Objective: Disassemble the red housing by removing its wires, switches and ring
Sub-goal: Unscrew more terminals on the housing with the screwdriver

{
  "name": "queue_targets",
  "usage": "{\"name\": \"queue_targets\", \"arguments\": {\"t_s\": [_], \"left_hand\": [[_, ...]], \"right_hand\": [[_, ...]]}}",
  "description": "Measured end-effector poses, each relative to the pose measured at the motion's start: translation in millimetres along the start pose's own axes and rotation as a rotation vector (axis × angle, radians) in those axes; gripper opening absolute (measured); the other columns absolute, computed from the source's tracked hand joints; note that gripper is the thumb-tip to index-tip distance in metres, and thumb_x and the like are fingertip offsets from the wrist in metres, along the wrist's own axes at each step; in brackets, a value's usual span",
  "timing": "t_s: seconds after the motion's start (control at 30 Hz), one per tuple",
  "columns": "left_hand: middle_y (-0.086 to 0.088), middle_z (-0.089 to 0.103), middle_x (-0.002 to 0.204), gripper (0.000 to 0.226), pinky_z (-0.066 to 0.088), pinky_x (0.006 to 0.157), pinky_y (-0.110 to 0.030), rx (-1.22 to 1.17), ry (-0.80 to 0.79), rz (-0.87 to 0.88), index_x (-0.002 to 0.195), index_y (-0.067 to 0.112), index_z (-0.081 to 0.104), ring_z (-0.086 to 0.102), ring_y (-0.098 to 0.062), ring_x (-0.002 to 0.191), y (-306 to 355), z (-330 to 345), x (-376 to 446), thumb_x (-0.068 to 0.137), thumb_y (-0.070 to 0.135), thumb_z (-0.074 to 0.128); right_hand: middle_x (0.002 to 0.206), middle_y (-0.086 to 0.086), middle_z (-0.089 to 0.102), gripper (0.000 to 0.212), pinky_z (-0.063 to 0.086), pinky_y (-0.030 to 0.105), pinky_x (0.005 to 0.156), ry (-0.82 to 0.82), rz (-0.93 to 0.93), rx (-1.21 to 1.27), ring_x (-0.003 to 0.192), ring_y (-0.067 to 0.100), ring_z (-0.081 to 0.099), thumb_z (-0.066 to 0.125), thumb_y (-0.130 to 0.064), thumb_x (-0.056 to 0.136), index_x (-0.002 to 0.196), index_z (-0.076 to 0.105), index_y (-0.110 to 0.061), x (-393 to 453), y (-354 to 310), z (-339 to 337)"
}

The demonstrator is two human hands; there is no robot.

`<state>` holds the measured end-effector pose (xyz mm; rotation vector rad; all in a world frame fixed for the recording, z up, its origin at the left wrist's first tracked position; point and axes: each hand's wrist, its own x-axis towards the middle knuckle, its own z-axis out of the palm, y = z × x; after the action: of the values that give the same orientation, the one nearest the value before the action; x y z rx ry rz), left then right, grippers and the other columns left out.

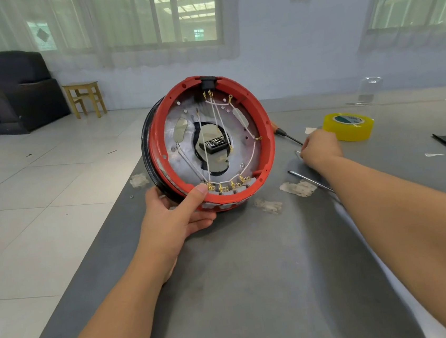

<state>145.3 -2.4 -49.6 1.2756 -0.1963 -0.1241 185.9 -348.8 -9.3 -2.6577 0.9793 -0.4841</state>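
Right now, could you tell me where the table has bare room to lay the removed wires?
The near stretch of table between both forearms is bare. Right of the red housing it is crowded: right hand, screwdriver, metal rod, yellow tape, paper scraps.

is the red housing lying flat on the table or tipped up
Tipped up. The red housing stands on its lower edge on the table, open side facing the camera, left hand gripping its lower rim.

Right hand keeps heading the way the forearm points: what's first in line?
Probably the yellow tape roll: it lies just beyond the right hand, which reaches up-table past the screwdriver. Depth is unclear.
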Motion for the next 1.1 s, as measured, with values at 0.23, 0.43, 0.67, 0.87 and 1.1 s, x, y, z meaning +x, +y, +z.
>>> {"name": "queue_targets", "arguments": {"t_s": [0.23,0.43,0.67,0.87,1.1], "left_hand": [[-0.02,0.074,0.114,0.089,0.064,0.067,-0.039,-0.004,0.005,-0.007,0.134,0.013,0.047,0.079,-0.041,0.081,1.6,0.9,-0.8,0.065,0.041,0.095],[-0.018,0.076,0.111,0.09,0.065,0.069,-0.039,0.003,-0.007,0.007,0.137,0.013,0.047,0.078,-0.042,0.083,1.9,0.4,-1.8,0.064,0.042,0.092],[-0.021,0.075,0.112,0.083,0.064,0.069,-0.039,0.023,-0.022,0.019,0.137,0.013,0.049,0.078,-0.042,0.083,0.5,-0.9,-1.7,0.07,0.038,0.092],[-0.02,0.076,0.111,0.088,0.064,0.068,-0.038,0.011,-0.014,0.019,0.136,0.013,0.048,0.078,-0.043,0.083,0.2,-0.6,-0.9,0.064,0.041,0.091],[-0.017,0.077,0.109,0.09,0.065,0.069,-0.039,0.006,-0.008,0.003,0.134,0.016,0.048,0.078,-0.042,0.083,0.0,-1.0,0.2,0.064,0.04,0.099]], "right_hand": [[0.121,0.021,0.066,0.025,0.054,0.037,0.088,-0.015,-0.05,-0.103,0.113,0.036,0.062,0.058,-0.011,0.098,0.119,0.069,-0.003,-3.1,2.5,-1.7],[0.128,0.011,0.067,0.04,0.053,0.037,0.096,-0.041,-0.16,-0.01,0.117,0.032,0.061,0.052,-0.004,0.096,0.134,0.061,-0.012,-14.7,27.4,-28.6],[0.149,0.002,0.053,0.061,0.047,0.045,0.107,-0.279,-0.397,-0.227,0.132,0.029,0.052,0.042,0.0,0.093,0.15,0.044,-0.02,-31.4,38.8,-31.7],[0.141,0.014,0.056,0.041,0.05,0.047,0.1,-0.303,-0.388,-0.359,0.125,0.035,0.054,0.04,-0.011,0.096,0.134,0.053,-0.015,-29.2,29.5,-15.5],[0.141,0.018,0.054,0.038,0.045,0.05,0.107,-0.303,-0.262,-0.323,0.127,0.038,0.052,0.038,-0.012,0.099,0.134,0.052,-0.007,-19.4,15.3,-5.7]]}}
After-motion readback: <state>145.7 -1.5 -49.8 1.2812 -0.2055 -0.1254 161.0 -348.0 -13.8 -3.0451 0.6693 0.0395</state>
